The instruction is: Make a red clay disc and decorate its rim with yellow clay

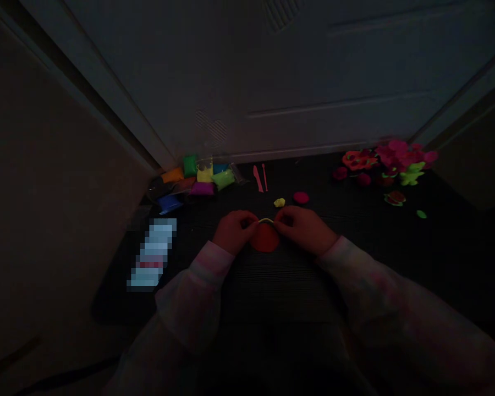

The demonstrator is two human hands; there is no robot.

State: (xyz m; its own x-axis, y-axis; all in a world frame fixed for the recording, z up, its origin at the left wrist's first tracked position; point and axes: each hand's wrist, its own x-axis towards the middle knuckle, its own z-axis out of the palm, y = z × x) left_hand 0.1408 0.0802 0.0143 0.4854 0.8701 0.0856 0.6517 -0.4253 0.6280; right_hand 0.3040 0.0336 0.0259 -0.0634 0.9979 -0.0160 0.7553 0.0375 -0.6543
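A thin yellow clay strip bows upward between my two hands at the middle of the dark table. My left hand pinches its left end, and the fingertips of my right hand close on the right end. Right below the strip is a flat orange-red clay piece, its upper edge partly behind my fingers; in the dim light I cannot tell whether the strip touches it. Just beyond my right hand lie a small yellow clay lump and a round pink-red clay disc.
Several colourful clay packets are heaped at the back left. Behind my hands lie a pink plastic knife and a thin pink stick tool. A lit, blurred screen is at left. Pink clay flowers and other shaped pieces sit back right.
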